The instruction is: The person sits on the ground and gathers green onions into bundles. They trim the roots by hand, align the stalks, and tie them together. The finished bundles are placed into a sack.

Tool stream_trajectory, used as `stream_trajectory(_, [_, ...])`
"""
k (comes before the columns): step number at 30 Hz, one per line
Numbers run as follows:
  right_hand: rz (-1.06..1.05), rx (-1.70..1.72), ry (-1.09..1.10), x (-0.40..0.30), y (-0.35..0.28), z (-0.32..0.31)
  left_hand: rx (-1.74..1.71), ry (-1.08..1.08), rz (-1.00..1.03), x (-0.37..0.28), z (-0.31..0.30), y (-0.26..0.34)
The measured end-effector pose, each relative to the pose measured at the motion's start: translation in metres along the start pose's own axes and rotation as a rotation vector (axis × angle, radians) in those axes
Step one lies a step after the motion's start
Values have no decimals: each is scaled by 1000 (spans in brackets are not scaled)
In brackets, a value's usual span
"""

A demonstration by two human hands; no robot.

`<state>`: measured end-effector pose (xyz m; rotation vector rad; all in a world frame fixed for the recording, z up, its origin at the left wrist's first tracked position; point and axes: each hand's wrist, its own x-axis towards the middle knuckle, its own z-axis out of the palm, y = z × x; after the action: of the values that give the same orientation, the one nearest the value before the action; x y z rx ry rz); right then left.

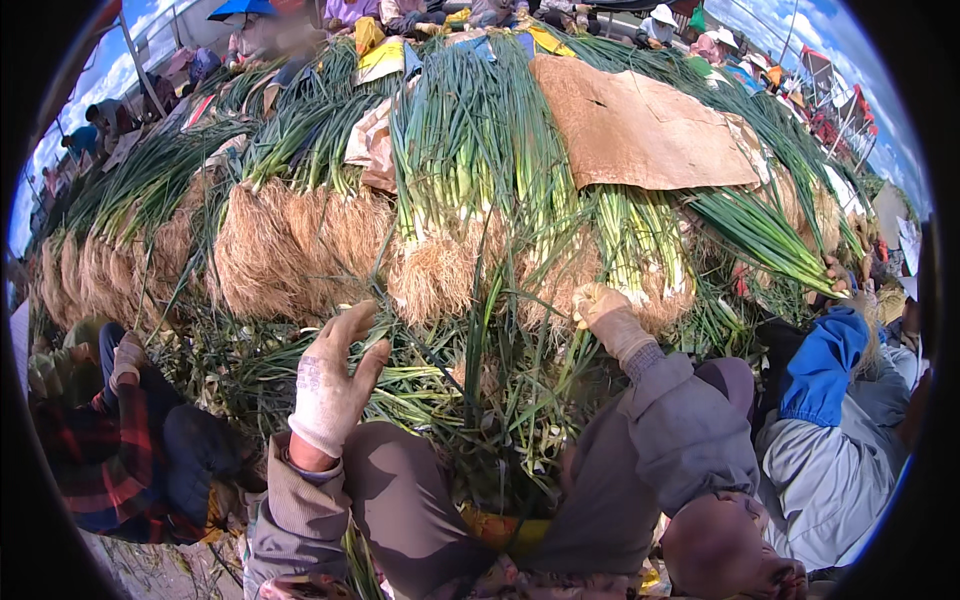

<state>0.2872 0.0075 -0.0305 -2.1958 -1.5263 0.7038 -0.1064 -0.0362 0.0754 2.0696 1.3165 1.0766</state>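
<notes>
My left hand, in a white knit work glove, is raised with its fingers apart and nothing in it, above loose green leaves. My right hand, in a soiled glove, has its fingers curled beside the roots of a spring onion bunch; whether it pinches a leaf or stalk cannot be told. A large spring onion bunch lies in front of me, its tan fibrous roots facing me. More root clumps lie to its left. Stripped leaves lie between my knees.
A brown paper sheet covers bunches at the right. A person in a blue sleeve cover holds green onions close on my right. Another person in a plaid sleeve sits at my left. More people sit beyond the long pile.
</notes>
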Motion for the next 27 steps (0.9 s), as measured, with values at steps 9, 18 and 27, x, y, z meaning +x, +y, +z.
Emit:
stream_trajectory(9, [-208, -70, 55, -11, -10, -4, 880, -1197, -432, 71, 111, -58])
stream_trajectory(18, [-324, 56, 135, -51, -29, -47, 304, -678, -503, 1, 339, -40])
stream_trajectory(27, [-508, 42, 190, -64, -46, -29, 508, -789, -349, -49, 421, -126])
